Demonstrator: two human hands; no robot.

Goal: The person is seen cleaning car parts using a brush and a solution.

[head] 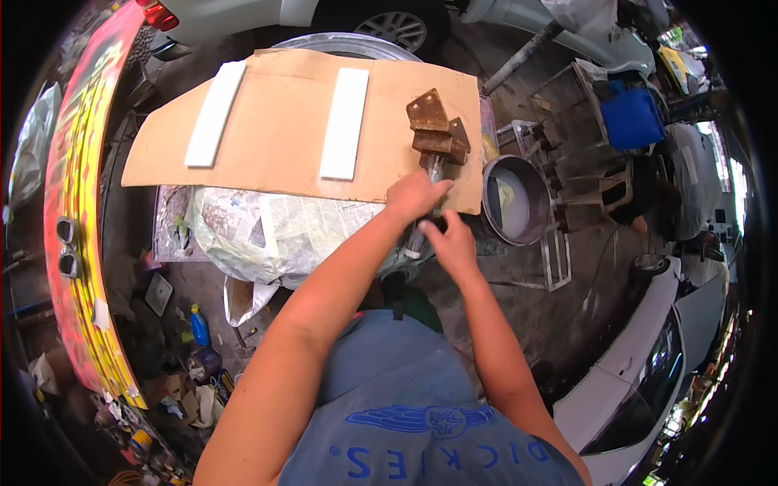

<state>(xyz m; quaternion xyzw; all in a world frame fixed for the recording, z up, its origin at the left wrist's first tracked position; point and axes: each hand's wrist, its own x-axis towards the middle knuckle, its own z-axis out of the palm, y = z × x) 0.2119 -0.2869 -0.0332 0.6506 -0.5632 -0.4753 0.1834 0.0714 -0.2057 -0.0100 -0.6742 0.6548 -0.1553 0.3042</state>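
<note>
A metal tube [414, 246] with rusty angled steel brackets [433, 115] at its far end lies slantwise over the right part of a cardboard sheet [285, 121]. My left hand [419, 195] is wrapped around the tube below the brackets. Lower down, my right hand [456, 243] has its thumb against the tube near its pale end; its other fingers are partly hidden. Two flat white strips lie on the cardboard, one strip [216, 115] at the left and another strip [344, 124] near the middle.
Below the cardboard are newspaper sheets [316, 222] under plastic. A bucket [547, 206] of cloudy liquid stands at the right, beside a metal frame [558, 261]. A red-and-yellow panel [79, 200] rises at the left. A white car [614, 389] is at lower right.
</note>
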